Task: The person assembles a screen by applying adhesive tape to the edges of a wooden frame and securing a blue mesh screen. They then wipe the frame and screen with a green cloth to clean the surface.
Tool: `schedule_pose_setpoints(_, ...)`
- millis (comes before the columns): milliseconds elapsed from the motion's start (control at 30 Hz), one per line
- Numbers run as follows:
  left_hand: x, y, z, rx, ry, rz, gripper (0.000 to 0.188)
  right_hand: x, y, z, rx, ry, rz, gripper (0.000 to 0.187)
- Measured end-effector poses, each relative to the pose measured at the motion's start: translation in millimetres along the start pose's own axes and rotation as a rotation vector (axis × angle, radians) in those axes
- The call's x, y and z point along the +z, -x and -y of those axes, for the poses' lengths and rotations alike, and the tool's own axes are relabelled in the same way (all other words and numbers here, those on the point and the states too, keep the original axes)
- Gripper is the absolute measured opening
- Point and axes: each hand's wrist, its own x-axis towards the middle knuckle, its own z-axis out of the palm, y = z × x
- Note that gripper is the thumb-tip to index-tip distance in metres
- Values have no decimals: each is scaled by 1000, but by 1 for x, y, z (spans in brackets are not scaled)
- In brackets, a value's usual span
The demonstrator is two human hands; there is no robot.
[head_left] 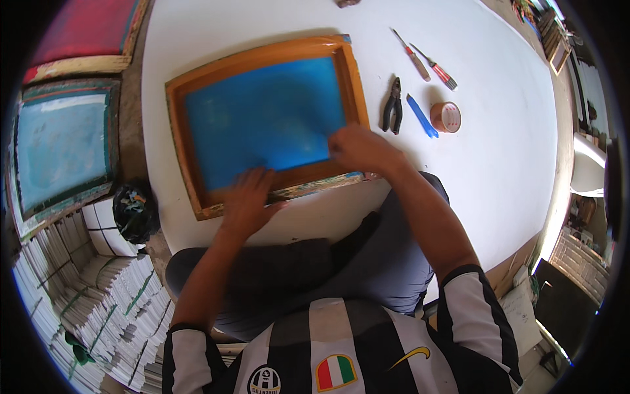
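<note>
A wooden screen-printing frame (178, 131) with blue mesh (262, 111) lies on the white tabletop in front of me, slightly turned. My left hand (248, 200) rests across its near rail toward the left, the fingers stretched out and the thumb apart. Closed and a little blurred, my right hand (362, 150) presses down at the near right corner, over the mesh's edge and the rail. Whatever its fingers hold, if anything, is hidden. Paint is worn and flaked along the frame's near outer side.
Right of the frame lie black pliers (392, 106), a blue cutter (421, 115), a roll of brown tape (446, 117) and two screwdrivers (415, 60) (441, 71). More framed screens (62, 141) stand at left, above a black plastic bag (134, 211) and stacked white bundles (108, 308).
</note>
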Motion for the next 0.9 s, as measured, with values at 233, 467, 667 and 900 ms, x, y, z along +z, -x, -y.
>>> schedule_pose_setpoints(233, -48, 29, 94, -791, 160, -328, 53, 40, -1, -5, 74, 316, 129, 18)
schedule_pose_setpoints(467, -61, 20, 117, -793, 257, -162, 57, 57, -32, 53, 79, 168, 218, 17)
schedule_pose_setpoints(667, -63, 22, 124, -776, 407, -177, 67, 104, -76, 129, 31, 180, 220, 17)
schedule_pose_setpoints(900, -63, 24, 132, -797, 473, -143, 71, 135, -109, 230, -161, 95, 160, 18)
